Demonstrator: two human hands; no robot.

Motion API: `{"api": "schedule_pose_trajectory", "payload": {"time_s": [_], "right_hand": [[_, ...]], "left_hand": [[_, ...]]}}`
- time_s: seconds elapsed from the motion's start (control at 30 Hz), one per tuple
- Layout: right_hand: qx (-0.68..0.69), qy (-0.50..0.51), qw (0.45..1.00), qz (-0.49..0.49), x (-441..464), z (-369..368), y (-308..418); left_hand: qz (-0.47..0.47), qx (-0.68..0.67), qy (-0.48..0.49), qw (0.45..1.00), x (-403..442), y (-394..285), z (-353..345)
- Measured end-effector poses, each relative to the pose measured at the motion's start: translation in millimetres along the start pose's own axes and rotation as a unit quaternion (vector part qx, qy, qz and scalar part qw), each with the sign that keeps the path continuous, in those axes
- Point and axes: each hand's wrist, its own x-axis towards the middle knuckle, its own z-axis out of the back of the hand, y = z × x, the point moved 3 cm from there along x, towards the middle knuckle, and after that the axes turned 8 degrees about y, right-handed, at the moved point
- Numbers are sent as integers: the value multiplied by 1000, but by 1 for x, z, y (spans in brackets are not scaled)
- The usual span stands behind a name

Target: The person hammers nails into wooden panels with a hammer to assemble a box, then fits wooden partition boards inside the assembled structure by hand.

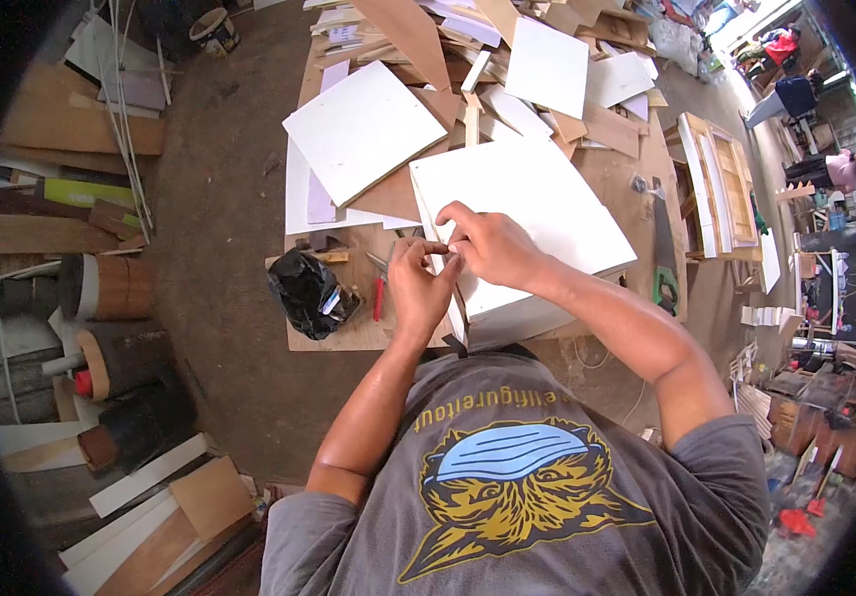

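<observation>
A white box-like piece (527, 209) lies on the wooden workbench (349, 340) in front of me. Over its left edge my two hands meet, fingertips touching. My left hand (422, 283) pinches at a thin white edge strip (457, 316), and what lies between its fingers is too small to make out. My right hand (493, 248) is bent with thumb and finger pressed together at the same spot; anything it holds is hidden. Left of my hands are a black plastic bag (311, 293) and a red-handled tool (378, 298).
White and brown board offcuts (363, 129) are heaped across the back of the bench. A green-handled saw (663, 248) lies at the right edge. Boards and rolls (110, 288) stand at far left. People (795, 94) are in the far right background.
</observation>
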Motion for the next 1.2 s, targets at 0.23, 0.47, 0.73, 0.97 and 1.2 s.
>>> {"api": "schedule_pose_trajectory", "payload": {"time_s": [0.23,0.47,0.73,0.97,1.2], "right_hand": [[34,-82,996,18,-15,37,-3],[46,-257,965,0,-73,108,-46],[211,-387,893,-90,-177,163,-179],[88,-354,861,-354,-244,114,-328],[0,-176,806,-565,-290,5,-420]], "left_hand": [[-125,130,14,983,32,-50,-2],[-205,125,165,957,78,-128,-62],[-207,82,322,920,104,-181,-210],[-142,143,422,884,118,-194,-307],[-108,126,396,903,107,-191,-320]]}}
